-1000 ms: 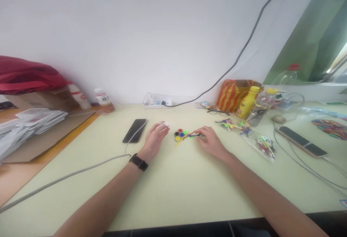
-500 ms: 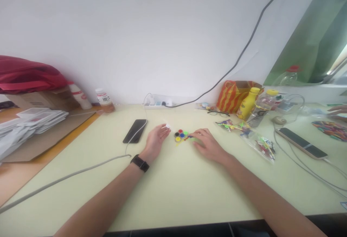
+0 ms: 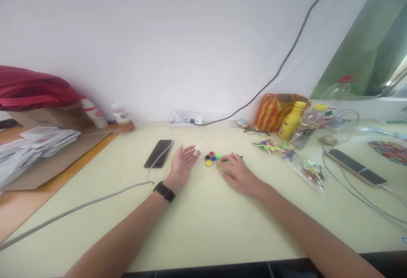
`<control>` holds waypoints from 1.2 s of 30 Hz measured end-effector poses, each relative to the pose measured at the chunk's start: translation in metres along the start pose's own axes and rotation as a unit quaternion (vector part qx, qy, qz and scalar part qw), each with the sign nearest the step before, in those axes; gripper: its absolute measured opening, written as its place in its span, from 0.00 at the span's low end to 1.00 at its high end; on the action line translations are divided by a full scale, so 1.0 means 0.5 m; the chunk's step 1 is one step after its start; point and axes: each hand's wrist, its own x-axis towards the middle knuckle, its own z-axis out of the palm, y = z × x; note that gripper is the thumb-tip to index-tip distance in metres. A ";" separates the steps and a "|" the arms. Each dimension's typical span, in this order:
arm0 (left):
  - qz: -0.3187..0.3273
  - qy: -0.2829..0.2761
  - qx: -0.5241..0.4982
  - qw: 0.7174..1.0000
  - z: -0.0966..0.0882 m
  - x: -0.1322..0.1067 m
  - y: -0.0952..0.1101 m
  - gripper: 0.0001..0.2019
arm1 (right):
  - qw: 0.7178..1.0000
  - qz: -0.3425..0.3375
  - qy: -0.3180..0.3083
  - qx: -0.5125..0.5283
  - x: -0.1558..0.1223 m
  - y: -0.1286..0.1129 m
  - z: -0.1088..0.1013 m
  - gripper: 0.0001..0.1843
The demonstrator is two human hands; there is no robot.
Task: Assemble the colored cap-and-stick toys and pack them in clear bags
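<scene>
Right hand (image 3: 240, 174) (palm down) beside colored discs (image 3: 213, 158).

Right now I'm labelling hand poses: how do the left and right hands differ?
The left hand shows its palm; the right hand, its back. The left holds a small white piece; the right covers thin coloured pieces. The left wrist has a black watch; the right wrist is bare. Both are near the coloured caps.

Brown btl (image 3: 127, 126) on the L: 炭 in blk on the white lbl (image 3: 121, 116), plus a 2nd char I can't ID for sure from here. Clear btl (image 3: 312, 120) w/ yellow cap (image 3: 320, 107): poss. a G on the dark lbl (image 3: 305, 132), v. blurry. White btl (image 3: 95, 113): red marks, illegible.
</scene>
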 end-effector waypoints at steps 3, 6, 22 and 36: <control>0.000 0.001 -0.001 1.000 -0.001 0.001 -0.001 0.19 | 1.000 -0.018 0.007 0.008 0.002 0.002 0.001 0.15; 0.001 0.001 0.003 1.000 -0.001 0.002 -0.001 0.19 | 0.999 -0.036 0.015 0.022 0.004 0.000 0.000 0.14; 0.006 -0.005 0.006 1.000 0.001 -0.001 0.000 0.21 | 0.996 -0.071 -0.008 0.059 0.009 -0.012 0.009 0.10; 0.238 -0.033 0.392 0.888 -0.027 0.014 0.002 0.10 | 0.992 -0.037 0.033 0.117 0.007 -0.017 0.001 0.07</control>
